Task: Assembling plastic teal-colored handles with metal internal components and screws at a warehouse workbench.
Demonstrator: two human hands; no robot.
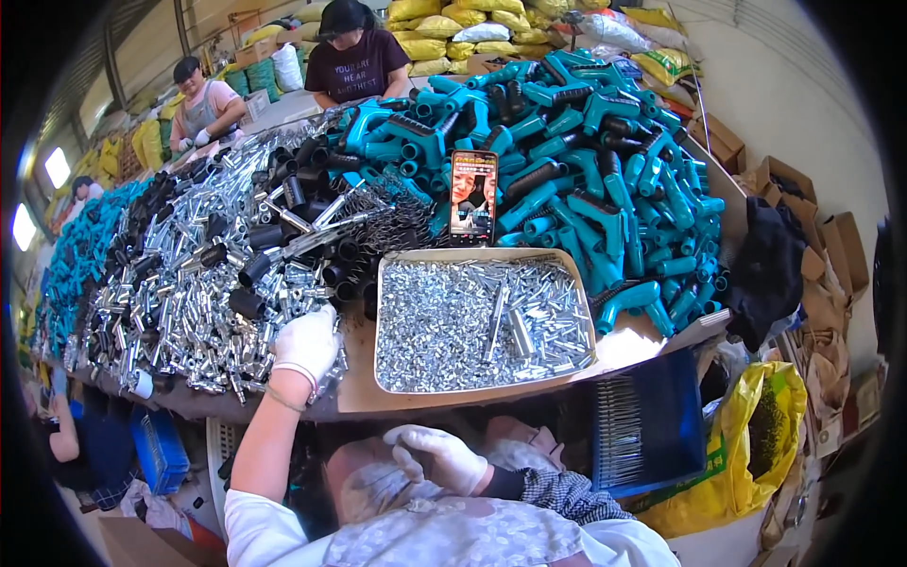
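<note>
The left hand, in a white glove, reaches to the near edge of a heap of silvery metal parts, which spreads over the left side of the bench; its fingers are bent down among the pieces, and whether they grasp any cannot be told. The right hand, also gloved, is raised above the person's lap, its fingers loosely curved, the thumb apart, with nothing visible in them. Black cylindrical sleeves lie scattered through the heap. Just right of the left hand stands a shallow tray with a pale rim, filled with small metal pieces on its left and longer pins on its right. A phone with a lit screen stands behind the tray, against a tall pile of teal and black tool housings. Below the bench's near edge, a dark blue crate holds rows of thin metal rods, beside a yellow sack. Across the bench are 2 co-workers
</note>
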